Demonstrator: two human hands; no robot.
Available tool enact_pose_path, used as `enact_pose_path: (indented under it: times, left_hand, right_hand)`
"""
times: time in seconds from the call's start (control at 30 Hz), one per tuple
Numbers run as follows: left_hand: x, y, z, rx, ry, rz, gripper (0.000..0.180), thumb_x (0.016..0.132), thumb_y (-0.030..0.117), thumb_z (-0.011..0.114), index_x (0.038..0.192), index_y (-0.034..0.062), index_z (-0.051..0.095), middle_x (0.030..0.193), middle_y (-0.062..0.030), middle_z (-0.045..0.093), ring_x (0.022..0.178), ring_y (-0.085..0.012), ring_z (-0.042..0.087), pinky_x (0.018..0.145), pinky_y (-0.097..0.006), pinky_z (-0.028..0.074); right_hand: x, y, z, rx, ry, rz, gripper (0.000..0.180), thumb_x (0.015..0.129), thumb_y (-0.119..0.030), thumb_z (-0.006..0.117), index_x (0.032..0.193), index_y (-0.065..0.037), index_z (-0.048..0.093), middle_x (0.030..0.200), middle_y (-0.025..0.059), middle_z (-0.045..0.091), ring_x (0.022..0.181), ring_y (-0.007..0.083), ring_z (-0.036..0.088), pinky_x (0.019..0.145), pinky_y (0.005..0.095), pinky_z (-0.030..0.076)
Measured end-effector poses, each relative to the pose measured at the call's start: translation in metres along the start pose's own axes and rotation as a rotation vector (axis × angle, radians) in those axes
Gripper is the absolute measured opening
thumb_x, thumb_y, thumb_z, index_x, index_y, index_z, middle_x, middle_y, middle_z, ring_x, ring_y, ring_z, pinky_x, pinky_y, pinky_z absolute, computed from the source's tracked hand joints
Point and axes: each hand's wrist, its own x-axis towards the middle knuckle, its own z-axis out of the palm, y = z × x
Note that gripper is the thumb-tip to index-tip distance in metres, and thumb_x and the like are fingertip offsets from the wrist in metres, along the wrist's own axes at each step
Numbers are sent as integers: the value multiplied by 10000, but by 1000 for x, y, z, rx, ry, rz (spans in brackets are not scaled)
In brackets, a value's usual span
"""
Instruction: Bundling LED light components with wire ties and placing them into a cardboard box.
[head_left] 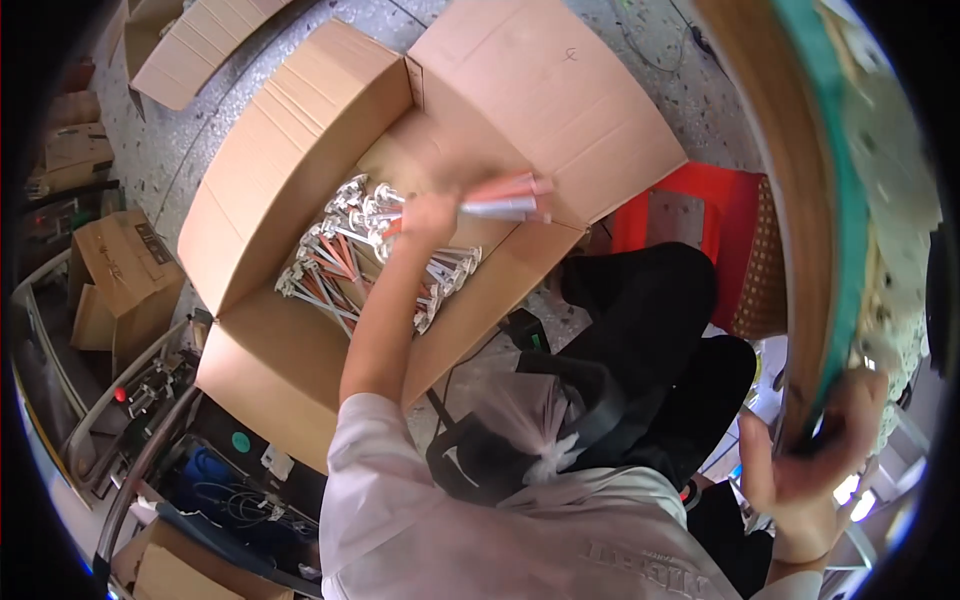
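Inside a large opened cardboard box (455, 375), my left hand (430, 217) is closed round a bundle of thin sticks (505, 198), orange and whitish. Metallic-looking heads are clustered at the bundle's left end, while its right end is blurred by motion. Below it in the box lie several more such sticks (340, 262) in loose groups with silvery heads. My right hand (815, 480) is at the table's edge on the right, away from the box. Its thumb stands apart from the curved fingers; these are partly blurred, and a dark patch shows between them.
A red plastic stool (705, 190) stands right of the box. The table edge (795, 170) with teal trim curves along the right. At left are a smaller cardboard box (125, 265), metal tubing (150, 470) and cables (245, 500). A tied clear plastic bag (535, 425) rests by my lap.
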Motion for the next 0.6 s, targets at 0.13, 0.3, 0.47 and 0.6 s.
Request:
enact_pose_path:
  times: [0.13, 0.3, 0.47, 0.6]
  left_hand:
    - [24, -28, 31, -423, 338, -568, 313, 809, 121, 564, 1120, 89, 589, 914, -220, 677, 844, -419, 656, 749, -519, 515]
    - [48, -44, 72, -1198, 1083, -1010, 197, 882, 160, 593, 1024, 33, 541, 708, -163, 610, 598, -303, 618, 543, -420, 492]
    - [78, -24, 104, -1717, 991, -1241, 334, 884, 77, 591, 1160, 43, 405, 792, -92, 576, 564, -184, 575, 459, -327, 462]
    - [82, -5, 141, -1449, 539, -1287, 632, 818, 164, 687, 1306, -13, 326, 1047, -183, 608, 902, -274, 648, 722, -383, 538]
  right_hand:
    - [-5, 0, -9, -92, -117, -37, 769, 710, -249, 767, 1279, 64, 355, 1091, 181, 439, 923, 268, 509, 796, 329, 431]
    - [-4, -10, -8, -73, -245, 150, 836, 738, -218, 718, 1362, 59, 237, 1249, 263, 383, 1120, 323, 489, 902, 393, 430]
    - [-7, -3, -4, -9, -116, 44, 820, 760, -212, 710, 1354, 19, 196, 1194, 255, 373, 1064, 305, 481, 856, 385, 416]
    - [-13, -5, -7, 4, -164, 130, 744, 761, -222, 719, 1291, -11, 242, 1066, 193, 391, 936, 244, 481, 743, 327, 404]
